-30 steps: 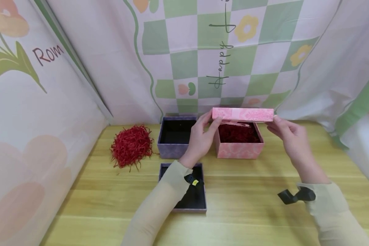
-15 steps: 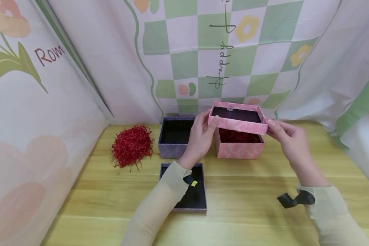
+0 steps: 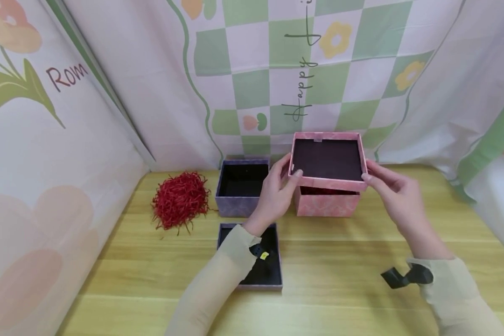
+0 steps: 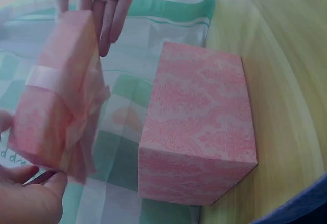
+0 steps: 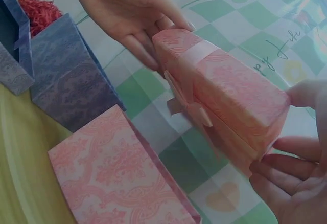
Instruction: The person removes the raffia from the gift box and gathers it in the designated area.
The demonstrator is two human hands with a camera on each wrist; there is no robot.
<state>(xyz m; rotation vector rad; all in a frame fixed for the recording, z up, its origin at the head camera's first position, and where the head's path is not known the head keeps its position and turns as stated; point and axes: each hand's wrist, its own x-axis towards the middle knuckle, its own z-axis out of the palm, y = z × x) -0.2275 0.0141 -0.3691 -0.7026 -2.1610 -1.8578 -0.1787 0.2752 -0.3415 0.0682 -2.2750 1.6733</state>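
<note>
Both hands hold a pink patterned box lid above the pink box, its dark inside facing the head camera. My left hand grips the lid's left end, thumb on the near rim. At the right end, my right hand pinches the corner between thumb and fingers. A pale pink ribbon bow shows on the lid's outer face in the right wrist view. Only a strip of red filling shows in the pink box; the lid hides most of its opening.
Left of the pink box stands a purple-blue box with a dark inside. Its matching lid lies upturned in front, partly under my left forearm. Red shredded paper is heaped on the wooden table. A checked cloth hangs behind.
The pink lid has tilted from edge-on to showing its dark inside fully towards the head camera. My hands have turned with it, staying at its two ends. The boxes and red paper have not moved.
</note>
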